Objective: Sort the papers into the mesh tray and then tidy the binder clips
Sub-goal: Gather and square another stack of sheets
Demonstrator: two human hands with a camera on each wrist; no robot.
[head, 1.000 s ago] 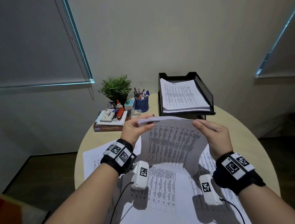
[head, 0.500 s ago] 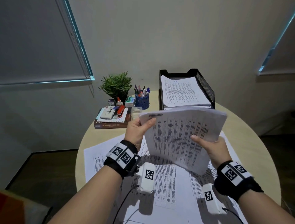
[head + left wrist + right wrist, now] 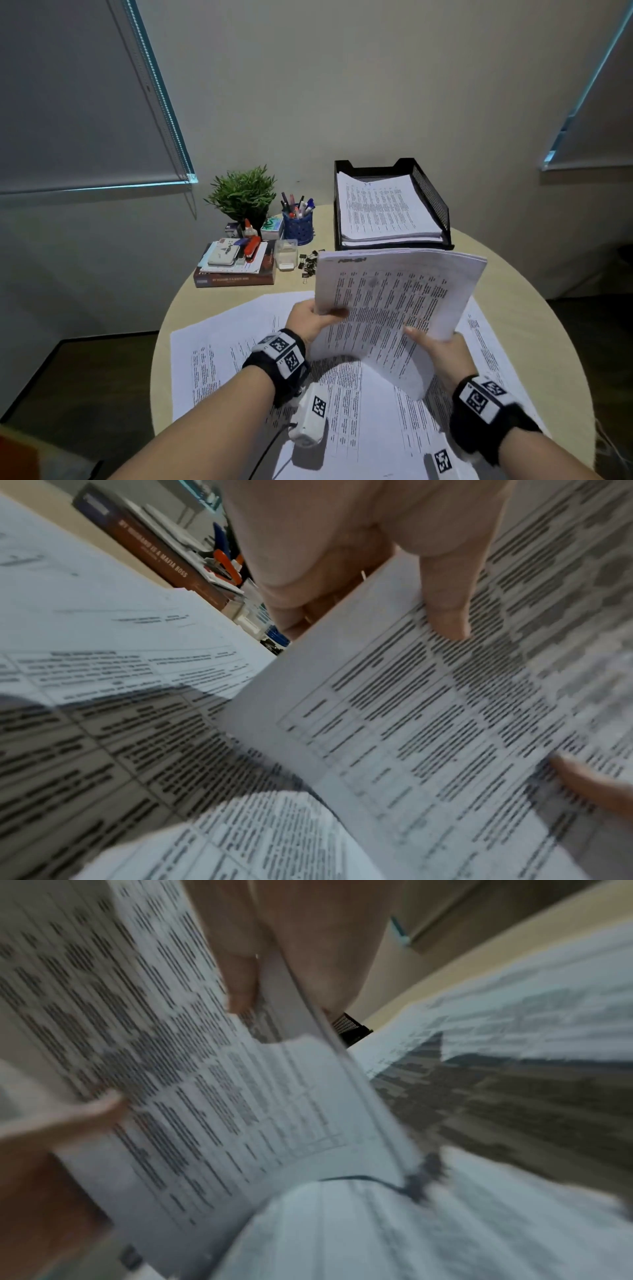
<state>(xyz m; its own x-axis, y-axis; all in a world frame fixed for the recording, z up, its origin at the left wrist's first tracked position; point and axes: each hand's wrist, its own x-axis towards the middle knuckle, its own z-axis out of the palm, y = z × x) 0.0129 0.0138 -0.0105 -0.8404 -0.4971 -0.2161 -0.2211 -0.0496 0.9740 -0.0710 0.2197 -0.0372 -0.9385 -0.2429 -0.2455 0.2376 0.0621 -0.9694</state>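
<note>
Both my hands hold a sheaf of printed papers [image 3: 394,308] tilted up above the table. My left hand [image 3: 313,320] pinches its left edge, thumb on the printed face [image 3: 441,599]. My right hand [image 3: 436,346] grips the lower right edge, thumb on top [image 3: 240,988]. More printed sheets [image 3: 239,342] lie spread flat on the round table beneath. The black mesh tray [image 3: 431,198] stands at the back with a stack of papers [image 3: 383,209] in it. A small heap of black binder clips [image 3: 308,262] lies left of the tray's front.
At the back left are a potted plant [image 3: 243,195], a blue pen cup [image 3: 297,224], a small clear box [image 3: 286,255] and a brown book [image 3: 234,279] with a stapler and small items on top. The beige round table [image 3: 534,308] ends near the right.
The sheaf has been turned from arched flat to tilted face-up. My left hand slid from its top corner down the left edge and my right hand dropped to the lower right edge.
</note>
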